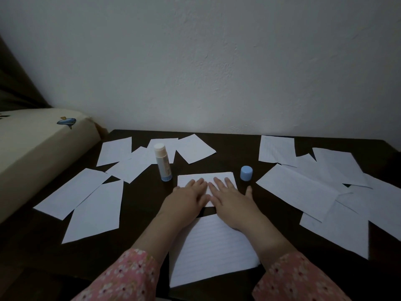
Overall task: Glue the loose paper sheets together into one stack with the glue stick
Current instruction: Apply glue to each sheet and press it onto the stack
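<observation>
The stack (206, 178) is pressed flat under both open hands — the glue stick (163, 162) stands nearer the left hand (186, 197) than the right hand (231, 199).

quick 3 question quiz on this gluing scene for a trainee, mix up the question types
1. True or false: the glue stick stands upright with its blue cap off.
2. Multiple choice: what are the left hand and right hand doing? A) lifting the glue stick B) pressing flat on the small paper stack C) tearing a sheet
3. Fill in: the blue cap sits on the dark table to the ___ of the stack.

Key: 1 true; 2 B; 3 right
</observation>
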